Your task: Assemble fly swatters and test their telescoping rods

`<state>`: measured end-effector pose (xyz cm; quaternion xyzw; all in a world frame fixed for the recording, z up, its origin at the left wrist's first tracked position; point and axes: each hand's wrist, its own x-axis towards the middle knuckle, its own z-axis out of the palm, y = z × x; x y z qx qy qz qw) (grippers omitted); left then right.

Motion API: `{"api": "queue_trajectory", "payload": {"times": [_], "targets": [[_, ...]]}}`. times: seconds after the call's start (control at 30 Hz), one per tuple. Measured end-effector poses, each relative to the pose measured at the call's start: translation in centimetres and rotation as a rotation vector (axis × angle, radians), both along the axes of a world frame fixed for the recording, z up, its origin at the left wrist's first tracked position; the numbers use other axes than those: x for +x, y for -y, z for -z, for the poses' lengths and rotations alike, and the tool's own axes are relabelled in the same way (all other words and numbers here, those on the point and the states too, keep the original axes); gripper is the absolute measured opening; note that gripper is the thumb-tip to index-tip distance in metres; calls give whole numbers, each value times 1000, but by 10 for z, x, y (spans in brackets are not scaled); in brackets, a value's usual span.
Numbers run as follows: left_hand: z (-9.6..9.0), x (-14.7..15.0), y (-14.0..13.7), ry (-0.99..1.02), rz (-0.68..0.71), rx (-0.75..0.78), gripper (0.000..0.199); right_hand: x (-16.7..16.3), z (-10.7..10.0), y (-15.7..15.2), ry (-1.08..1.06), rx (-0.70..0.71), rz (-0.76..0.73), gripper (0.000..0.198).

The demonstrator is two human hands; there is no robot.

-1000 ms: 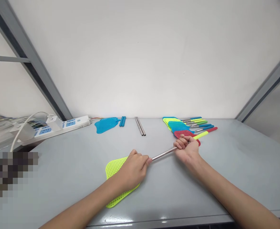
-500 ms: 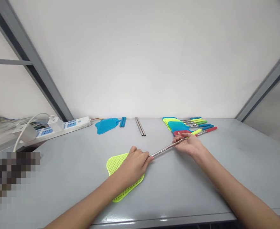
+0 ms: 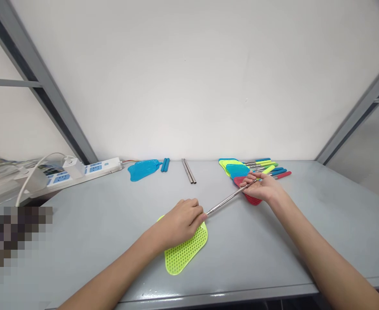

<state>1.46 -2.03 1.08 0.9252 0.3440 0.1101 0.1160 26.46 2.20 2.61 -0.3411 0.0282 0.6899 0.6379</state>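
Over the grey metal-edged worktop (image 3: 95,232), the left hand's grip (image 3: 184,219) is pinching a yellow-green perforated plastic fly swatter (image 3: 186,254) at its neck, apparently steadying it; the right hand (image 3: 263,185) is loosely clasping its silver metal rod (image 3: 228,200) near the handle, seemingly supporting that end.

Two steel tubes (image 3: 189,171) lie side by side on the grey table (image 3: 112,228), and on the near side of them the left hand (image 3: 183,221) has the yellow-green swatter (image 3: 185,254) by its neck! Its shiny shaft (image 3: 225,201) slants off to the right of the tubes, where the right hand (image 3: 262,185), palm up, curls its fingers round the rod beside the yellow grip (image 3: 269,169). Also right of the tubes: overlapping swatters (image 3: 237,171) in blue, yellow and red! Left of the tubes, two blue sleeves (image 3: 165,165), then blue mesh (image 3: 144,169), then, farthest out, the white power strip (image 3: 108,165).
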Motion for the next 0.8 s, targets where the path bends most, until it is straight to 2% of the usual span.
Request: {"api": "queue_trajectory", "payload": {"times": [0.4, 0.8], "targets": [[8, 7, 9, 0, -19, 6, 32, -22, 21, 2, 47, 148, 184, 16], [14, 5, 6, -18, -18, 24, 31, -38, 24, 14, 42, 240, 292, 11]]}}
